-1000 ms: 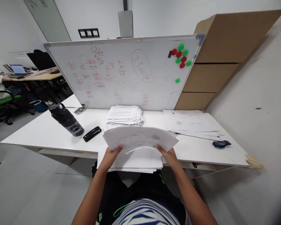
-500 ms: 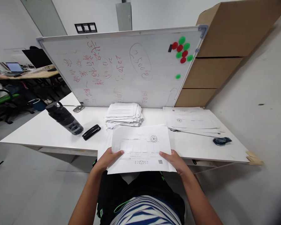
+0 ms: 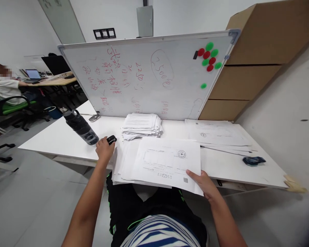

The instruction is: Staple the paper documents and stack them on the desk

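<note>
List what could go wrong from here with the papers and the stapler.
The printed paper, held only near one corner by the right hand, could bend or slip. The loose papers under it reach past the front edge of the desk, so a nudge might send them off. The left hand, on the black stapler, is close to the water bottle and could knock it.

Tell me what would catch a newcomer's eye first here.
Most likely the big whiteboard at the back of the desk, with red handwriting and a cluster of red and green magnets near its upper right. Then the printed sheet at the front, its edge in the right hand, while the left hand grasps the black stapler.
</note>
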Motion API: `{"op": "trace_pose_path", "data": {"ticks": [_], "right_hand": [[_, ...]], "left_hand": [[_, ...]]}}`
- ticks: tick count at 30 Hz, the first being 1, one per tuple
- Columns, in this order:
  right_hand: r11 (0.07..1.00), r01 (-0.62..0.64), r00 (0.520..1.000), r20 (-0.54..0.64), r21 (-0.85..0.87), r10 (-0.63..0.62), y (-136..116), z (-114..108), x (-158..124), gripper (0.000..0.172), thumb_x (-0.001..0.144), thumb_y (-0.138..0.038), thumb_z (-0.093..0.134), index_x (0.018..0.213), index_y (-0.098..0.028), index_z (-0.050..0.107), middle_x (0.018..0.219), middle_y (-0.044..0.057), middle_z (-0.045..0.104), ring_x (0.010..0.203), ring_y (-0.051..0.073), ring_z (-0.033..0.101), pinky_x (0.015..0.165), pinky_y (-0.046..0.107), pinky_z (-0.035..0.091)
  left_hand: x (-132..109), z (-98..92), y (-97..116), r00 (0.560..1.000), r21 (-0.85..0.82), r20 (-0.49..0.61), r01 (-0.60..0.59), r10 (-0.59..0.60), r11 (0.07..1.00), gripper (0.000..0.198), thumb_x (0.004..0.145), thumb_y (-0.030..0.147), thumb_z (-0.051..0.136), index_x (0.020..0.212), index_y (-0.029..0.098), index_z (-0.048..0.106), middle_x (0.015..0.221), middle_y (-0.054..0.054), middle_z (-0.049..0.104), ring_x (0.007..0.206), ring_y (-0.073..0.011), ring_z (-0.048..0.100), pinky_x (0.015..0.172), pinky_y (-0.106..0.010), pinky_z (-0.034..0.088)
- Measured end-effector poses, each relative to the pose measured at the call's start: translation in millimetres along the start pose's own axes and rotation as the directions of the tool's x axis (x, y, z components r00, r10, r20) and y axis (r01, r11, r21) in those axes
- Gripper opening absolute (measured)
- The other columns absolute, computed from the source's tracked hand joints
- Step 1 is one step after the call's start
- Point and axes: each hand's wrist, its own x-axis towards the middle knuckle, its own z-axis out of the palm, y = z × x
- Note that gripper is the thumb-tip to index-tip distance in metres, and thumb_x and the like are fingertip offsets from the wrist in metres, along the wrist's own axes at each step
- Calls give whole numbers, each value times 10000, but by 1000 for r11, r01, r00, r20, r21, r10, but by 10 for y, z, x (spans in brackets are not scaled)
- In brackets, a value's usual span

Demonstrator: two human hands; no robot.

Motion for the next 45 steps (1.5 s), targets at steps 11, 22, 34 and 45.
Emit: {"op": "trace_pose_path", "data": {"ticks": [11,22,34,45], "right_hand": [[997,-51,999,6,61,50,18,6,-68,467,723,-391,850,1095,-143,714,1114,134,758,977,322,745,827,382,640],[992,-106,994,23,62,105,-27,72,-87,485,708,-378,860,1106,-141,718,1043,133,778,962,324,749,832,382,641],[993,-114,988,100,-7,115,144,-32,-42,494,728,-417,845,1114,-145,700,1102,143,763,947,309,753,839,392,629],[999,6,1000,-29,53,-5,60,-1,36,503,839,-513,705,1266,-251,655,1120,65,768,1052,290,724,886,373,612]], "left_hand": [[47,0,-366,986,-302,53,-135,159,944,489,914,419,536,1340,185,481,1306,-172,586,1205,-324,562,1010,-491,446],[-556,-219,166,863,-513,263,-253,431,820,390,915,437,561,1246,233,534,1205,-99,626,1137,-277,591,979,-451,464],[-590,-77,461,701,-587,432,-258,567,767,413,886,466,580,1251,270,576,1375,-82,549,1275,-271,509,1061,-437,428],[-484,-117,1028,773,-555,359,-273,522,786,411,925,561,485,1210,298,620,1374,-40,580,1321,-246,478,1077,-409,416]]}}
